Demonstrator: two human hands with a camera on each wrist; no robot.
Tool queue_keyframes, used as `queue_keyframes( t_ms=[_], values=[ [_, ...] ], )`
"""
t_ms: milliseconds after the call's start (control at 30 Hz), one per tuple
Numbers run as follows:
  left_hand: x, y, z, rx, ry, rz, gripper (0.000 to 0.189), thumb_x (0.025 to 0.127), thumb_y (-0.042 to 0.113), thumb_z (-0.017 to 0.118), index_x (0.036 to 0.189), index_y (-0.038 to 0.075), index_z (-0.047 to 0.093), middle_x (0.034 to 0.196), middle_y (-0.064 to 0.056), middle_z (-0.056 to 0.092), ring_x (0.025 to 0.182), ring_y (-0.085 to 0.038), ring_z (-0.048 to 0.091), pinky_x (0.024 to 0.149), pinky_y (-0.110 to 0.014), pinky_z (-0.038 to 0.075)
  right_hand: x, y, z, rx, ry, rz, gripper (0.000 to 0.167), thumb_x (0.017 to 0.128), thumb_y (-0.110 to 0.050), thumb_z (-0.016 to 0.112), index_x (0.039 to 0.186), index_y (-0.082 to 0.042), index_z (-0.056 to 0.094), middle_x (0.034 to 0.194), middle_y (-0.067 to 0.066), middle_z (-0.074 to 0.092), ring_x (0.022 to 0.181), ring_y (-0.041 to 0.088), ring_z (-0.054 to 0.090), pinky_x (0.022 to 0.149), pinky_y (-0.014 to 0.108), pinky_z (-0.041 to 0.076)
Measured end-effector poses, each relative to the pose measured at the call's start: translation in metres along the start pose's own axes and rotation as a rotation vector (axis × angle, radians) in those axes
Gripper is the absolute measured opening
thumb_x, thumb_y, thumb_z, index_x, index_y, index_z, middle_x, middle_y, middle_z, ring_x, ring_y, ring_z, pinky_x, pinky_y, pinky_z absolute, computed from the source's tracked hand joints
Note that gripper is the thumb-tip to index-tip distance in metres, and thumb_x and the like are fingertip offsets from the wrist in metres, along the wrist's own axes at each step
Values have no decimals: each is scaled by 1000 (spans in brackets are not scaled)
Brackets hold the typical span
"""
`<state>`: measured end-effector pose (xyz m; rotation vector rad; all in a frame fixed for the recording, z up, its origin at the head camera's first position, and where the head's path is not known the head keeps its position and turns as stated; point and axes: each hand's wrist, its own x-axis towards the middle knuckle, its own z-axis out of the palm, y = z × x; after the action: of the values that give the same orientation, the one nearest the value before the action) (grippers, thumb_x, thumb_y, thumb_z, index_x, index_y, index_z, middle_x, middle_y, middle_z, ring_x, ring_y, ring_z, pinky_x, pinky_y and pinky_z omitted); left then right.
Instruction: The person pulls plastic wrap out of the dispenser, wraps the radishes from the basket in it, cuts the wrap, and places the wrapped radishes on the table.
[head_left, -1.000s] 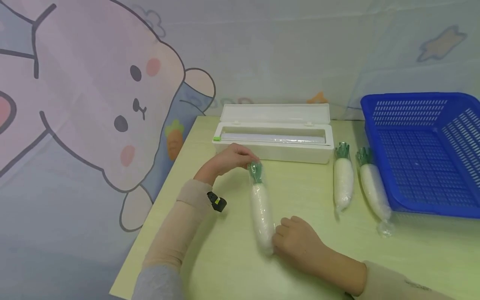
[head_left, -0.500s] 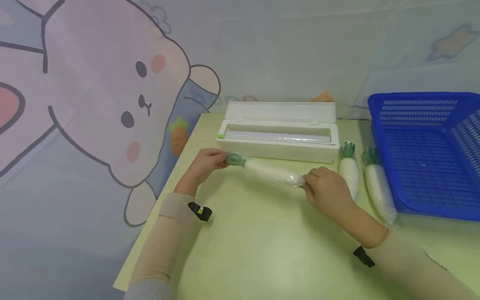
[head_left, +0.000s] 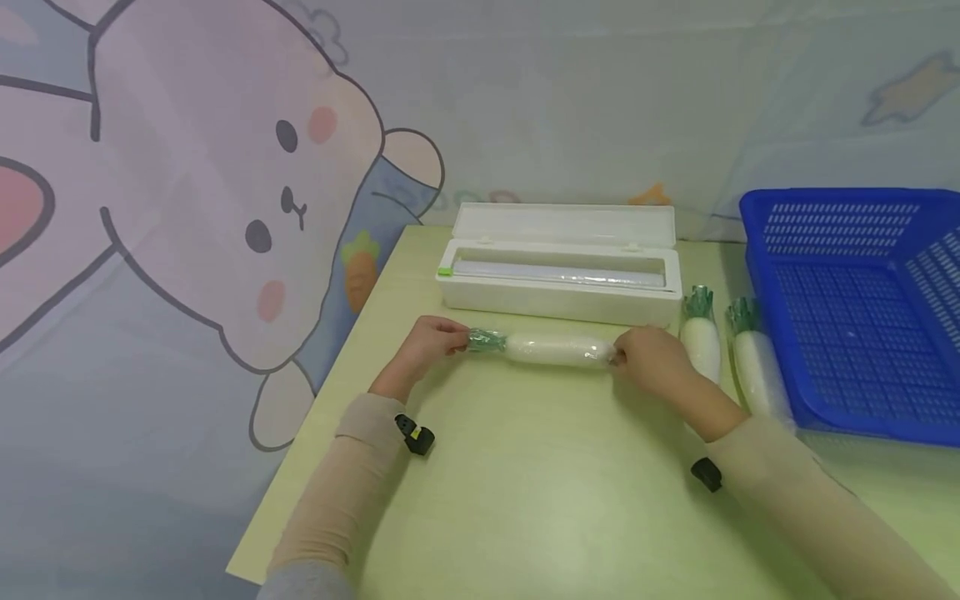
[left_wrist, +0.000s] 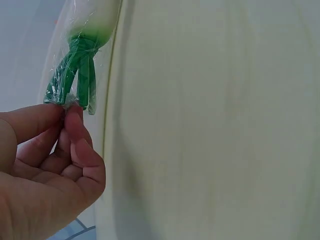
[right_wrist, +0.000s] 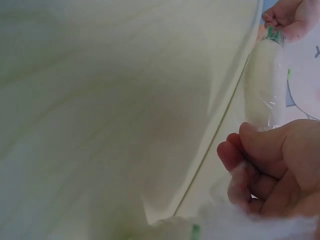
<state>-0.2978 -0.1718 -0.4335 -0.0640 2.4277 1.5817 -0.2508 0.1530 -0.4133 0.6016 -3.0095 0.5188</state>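
Observation:
A white radish (head_left: 558, 349) with green leaf stubs, wrapped in clear plastic film, lies crosswise between my two hands in the head view. My left hand (head_left: 429, 348) pinches the film end beside the green top (left_wrist: 77, 75), thumb against forefinger in the left wrist view. At the tapered end, my right hand (head_left: 654, 362) pinches the other end of the film, its fingers (right_wrist: 232, 155) curled in. Just behind the radish stands a white film dispenser box (head_left: 558, 296), lid up, with a roll of film (head_left: 562, 273) inside.
Two more wrapped radishes lie to the right, the nearer one (head_left: 701, 342) partly behind my right hand, the other (head_left: 761, 375) against a blue basket (head_left: 783, 367). The pale green table (head_left: 525, 500) meets a printed cloth backdrop (head_left: 562, 100) at the back.
The radish has turned from lengthwise to crosswise and moved toward the box. My right hand has moved up and right with its tapered end; my left hand has shifted left with the green top.

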Motion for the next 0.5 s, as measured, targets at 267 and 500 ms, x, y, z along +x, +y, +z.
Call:
queue_keyframes(
  t_ms=[267,500],
  values=[
    [2,-6,10,-10,17,-31,24,91,4,62,110,-9,67,112,-20,67,78,-7,62,80,-24,51,-1,1,6,-8,-102,43,15,85,-2,59,81,1,73,84,14,71,72,25,62,64,41,50],
    [3,-4,14,8,16,-27,24,93,7,59,111,-8,67,116,-20,65,88,-12,63,85,-28,52,-1,2,7,-77,-90,52,18,87,-5,57,71,-1,64,73,11,64,68,25,58,59,42,48]
  ],
)
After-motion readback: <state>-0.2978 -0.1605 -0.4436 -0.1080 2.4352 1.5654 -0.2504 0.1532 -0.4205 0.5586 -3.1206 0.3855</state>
